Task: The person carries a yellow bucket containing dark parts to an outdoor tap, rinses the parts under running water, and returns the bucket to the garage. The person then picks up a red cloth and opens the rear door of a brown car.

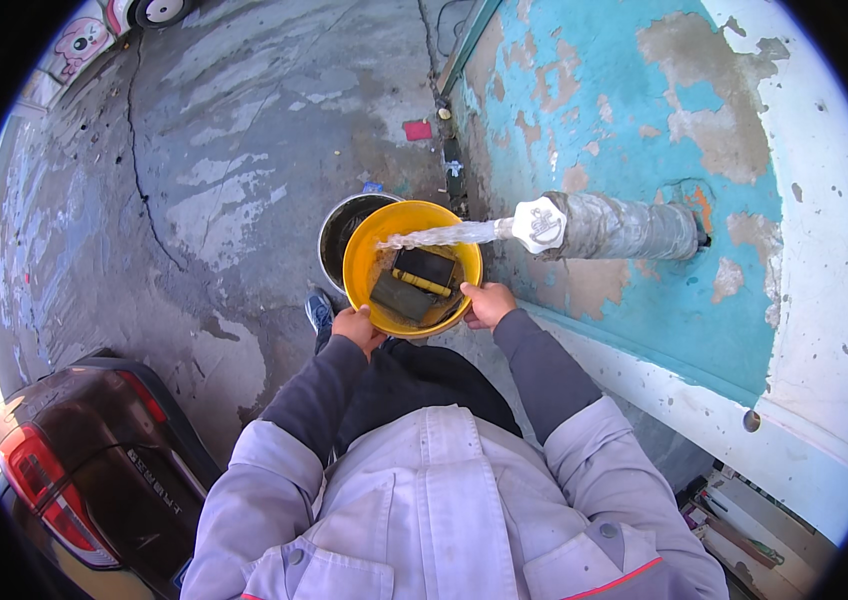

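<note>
Between my two hands is a yellow bucket [474, 262], gripped by its rim. My left hand [356, 328] is closed on the near left rim, and my right hand [487, 304] on the near right rim. Water [444, 235] pours into the bucket from a tap with a white handle [539, 223] on a wrapped pipe [629, 228]. Inside lie a black block [425, 265], a dark grey block [402, 298] and a yellow strip [421, 282]; their exact kind cannot be told. A dark-lined metal bucket [332, 262] stands partly hidden behind the yellow one.
On the right rises a wall [564, 120] with peeling turquoise paint, the pipe jutting from it. A dark car [124, 480] is parked at lower left. A vehicle wheel [161, 10] shows at the far left. A red scrap [417, 130] lies on the wet, cracked ground [234, 130].
</note>
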Available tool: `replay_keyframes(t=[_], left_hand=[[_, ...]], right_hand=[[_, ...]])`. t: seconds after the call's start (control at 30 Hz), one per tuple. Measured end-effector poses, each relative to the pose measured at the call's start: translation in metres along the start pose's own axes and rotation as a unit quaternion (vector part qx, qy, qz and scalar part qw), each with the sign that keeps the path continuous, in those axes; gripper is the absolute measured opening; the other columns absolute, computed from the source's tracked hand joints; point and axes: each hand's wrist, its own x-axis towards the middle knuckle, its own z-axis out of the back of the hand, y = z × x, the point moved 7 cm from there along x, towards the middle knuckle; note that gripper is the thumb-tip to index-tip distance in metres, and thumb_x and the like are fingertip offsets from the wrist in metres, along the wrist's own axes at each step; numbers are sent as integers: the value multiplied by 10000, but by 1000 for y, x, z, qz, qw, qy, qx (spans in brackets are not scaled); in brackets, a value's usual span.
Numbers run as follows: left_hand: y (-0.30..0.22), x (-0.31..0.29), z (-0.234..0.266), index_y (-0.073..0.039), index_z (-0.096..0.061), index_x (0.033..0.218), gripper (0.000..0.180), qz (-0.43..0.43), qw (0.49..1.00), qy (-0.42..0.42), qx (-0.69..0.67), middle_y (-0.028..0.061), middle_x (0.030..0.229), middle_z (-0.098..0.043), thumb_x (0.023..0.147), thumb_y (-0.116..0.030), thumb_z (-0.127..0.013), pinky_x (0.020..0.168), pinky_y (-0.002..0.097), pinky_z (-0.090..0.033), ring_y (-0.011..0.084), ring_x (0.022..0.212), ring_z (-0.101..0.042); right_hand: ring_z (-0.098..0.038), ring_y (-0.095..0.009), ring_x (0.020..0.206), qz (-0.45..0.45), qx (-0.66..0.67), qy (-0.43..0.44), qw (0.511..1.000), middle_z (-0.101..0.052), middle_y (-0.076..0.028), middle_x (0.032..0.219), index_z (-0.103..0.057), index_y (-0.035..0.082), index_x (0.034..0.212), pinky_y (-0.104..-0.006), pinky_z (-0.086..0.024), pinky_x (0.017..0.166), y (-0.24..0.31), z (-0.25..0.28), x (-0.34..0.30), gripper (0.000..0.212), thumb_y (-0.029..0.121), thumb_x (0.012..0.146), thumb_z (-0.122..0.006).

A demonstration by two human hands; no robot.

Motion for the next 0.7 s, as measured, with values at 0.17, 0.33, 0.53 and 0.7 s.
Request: replay_keyframes(t=[0.17, 0.33, 0.53, 0.7], left_hand=[[-1, -1, -1, -22, -457, 1378, 371, -2, 1000, -8, 2, 162, 1325, -609, 1086, -223, -350, 1054, 512, -453, 341, 1173, -630], [-2, 0, -1, -27, -464, 1367, 368, 0, 1000, -9, -4, 170, 1307, -618, 1085, -230, -345, 1043, 511, -463, 342, 1161, -636], [-2, 2, -1, -28, -455, 1365, 368, 5, 1000, -15, -4, 172, 1310, -610, 1086, -235, -334, 1032, 514, -473, 340, 1158, -636], [-2, 3, -1, -30, -445, 1373, 371, 8, 1000, -23, -11, 171, 1323, -600, 1087, -235, -327, 1035, 515, -470, 341, 1161, -633]], right_hand=[[-695, -213, 714, -6, 0, -3, 1000, -710, -112, 873, -654, 5, 1083, -364, -593, 666, 1, 1, -2, 391, 379, 984, -597], [-697, -213, 719, -3, 0, 2, 1000, -709, -112, 875, -654, 4, 1074, -363, -593, 668, 3, 1, -2, 389, 378, 985, -596], [-698, -220, 712, -3, 4, 3, 1000, -708, -118, 866, -652, 1, 1066, -364, -593, 667, 4, 1, -2, 388, 377, 985, -595], [-698, -226, 706, -1, 5, 4, 1000, -708, -123, 861, -652, 1, 1067, -363, -593, 668, 5, 0, -3, 392, 380, 985, -593]])
